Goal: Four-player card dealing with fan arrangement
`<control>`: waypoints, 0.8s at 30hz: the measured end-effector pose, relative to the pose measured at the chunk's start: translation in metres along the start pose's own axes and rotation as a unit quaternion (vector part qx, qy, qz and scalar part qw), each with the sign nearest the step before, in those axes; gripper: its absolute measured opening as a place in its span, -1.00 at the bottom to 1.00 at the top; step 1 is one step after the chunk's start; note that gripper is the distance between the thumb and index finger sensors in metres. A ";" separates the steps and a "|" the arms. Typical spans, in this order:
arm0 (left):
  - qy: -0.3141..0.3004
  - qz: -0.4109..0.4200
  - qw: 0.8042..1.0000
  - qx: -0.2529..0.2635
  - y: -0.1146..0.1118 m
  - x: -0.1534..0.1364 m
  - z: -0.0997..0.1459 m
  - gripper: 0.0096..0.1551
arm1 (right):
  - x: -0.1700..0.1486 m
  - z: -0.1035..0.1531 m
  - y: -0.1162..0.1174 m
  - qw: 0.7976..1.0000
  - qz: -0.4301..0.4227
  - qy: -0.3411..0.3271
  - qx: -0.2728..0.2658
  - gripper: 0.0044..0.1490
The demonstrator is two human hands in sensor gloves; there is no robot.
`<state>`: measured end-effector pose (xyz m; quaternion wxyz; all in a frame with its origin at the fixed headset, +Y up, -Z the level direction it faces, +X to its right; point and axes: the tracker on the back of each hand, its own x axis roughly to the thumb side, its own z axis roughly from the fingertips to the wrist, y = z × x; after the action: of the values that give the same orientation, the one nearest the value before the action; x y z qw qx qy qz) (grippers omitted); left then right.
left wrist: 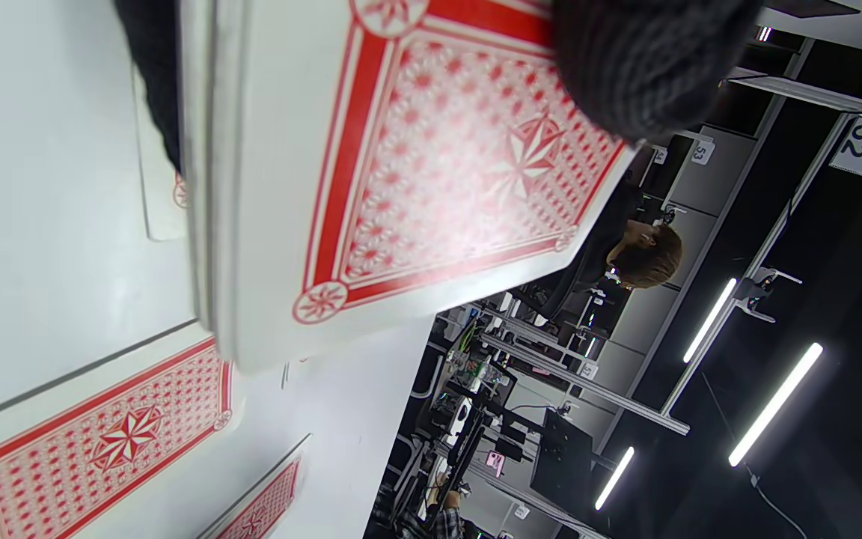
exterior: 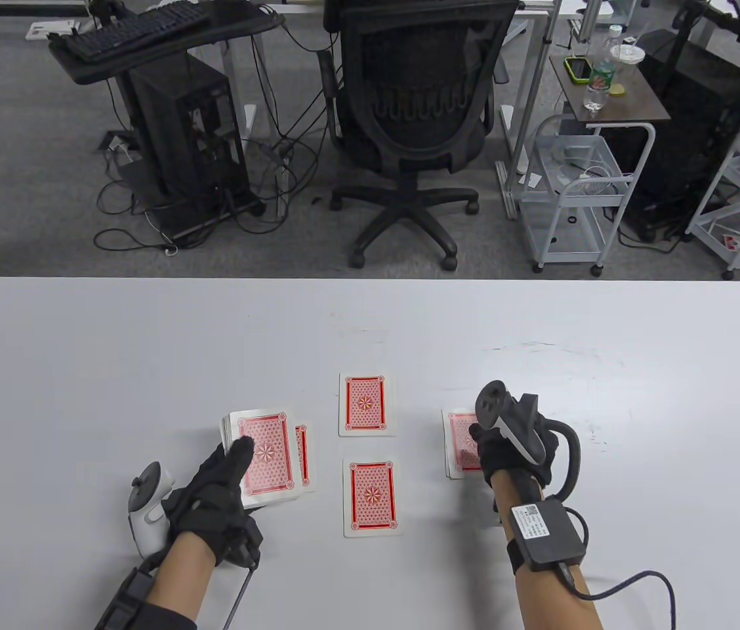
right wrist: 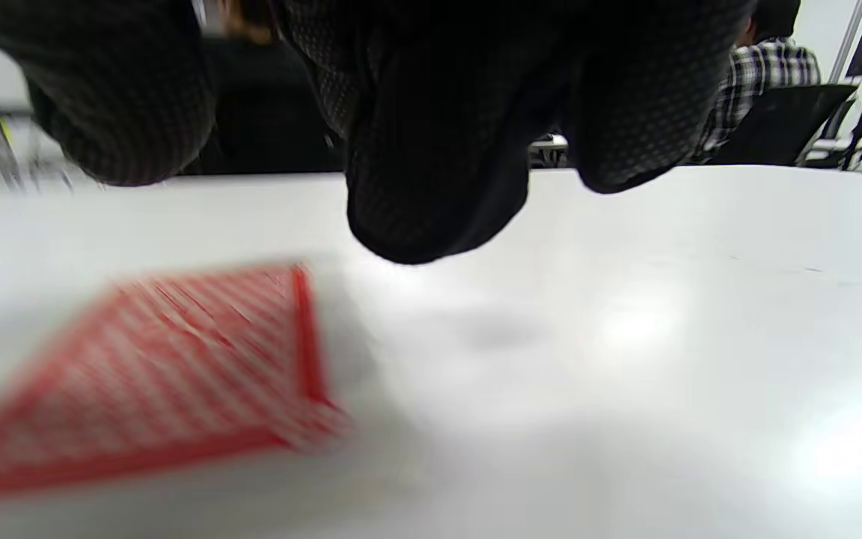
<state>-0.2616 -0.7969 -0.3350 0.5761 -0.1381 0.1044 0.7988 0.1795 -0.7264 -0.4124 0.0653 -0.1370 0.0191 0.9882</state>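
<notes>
The white rounded tabletop (exterior: 147, 341) carries everything, and the places below are taken from the red-backed card lying face down at its middle (exterior: 367, 405), the far centre card. Left of that card and a little nearer the person, the left hand in a black sensor glove (exterior: 216, 495) grips the thick deck of red-backed cards (exterior: 264, 457), fingers wrapped round its near edge and a fingertip resting on the top card. One more face-down card (exterior: 304, 453) peeks out from under the deck's right side, touching the tabletop. Right of the centre card, the right hand in a black glove (exterior: 508, 449) sits over a red-backed card (exterior: 460, 446); its fingertips (right wrist: 431, 217) hang just above the tabletop, and whether they touch or pinch that card cannot be told, since the tracker hides them from above and the wrist view is blurred. Directly nearer the person than the centre card lies another single red-backed card (exterior: 372, 497).

The step in hand looks like the first round of dealing, one card to each of four spots. The next move probably calls for the right hand to travel back to the deck and slide off its top card cleanly, without dragging a second.
</notes>
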 end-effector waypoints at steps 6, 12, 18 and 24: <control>-0.008 -0.003 1.000 -0.008 -0.014 -0.005 0.004 -0.42 | 0.059 0.045 -0.010 0.966 -0.228 -0.111 0.044 -0.08; -0.010 -0.013 0.999 -0.031 -0.027 -0.009 0.008 -0.42 | 0.133 0.084 0.010 0.882 -0.359 -0.245 0.182 -0.02; -0.009 -0.031 0.999 -0.026 -0.035 -0.011 0.010 -0.42 | 0.145 0.091 0.022 0.898 -0.351 -0.240 0.115 -0.18; -0.006 -0.021 0.998 -0.062 -0.034 -0.009 0.006 -0.42 | 0.125 0.078 0.022 0.858 -0.427 -0.228 0.173 -0.19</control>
<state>-0.2274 -0.7926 -0.3267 0.5839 -0.1708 0.0481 0.7922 0.0368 -0.7285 -0.3713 0.5062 0.1106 0.1144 0.8476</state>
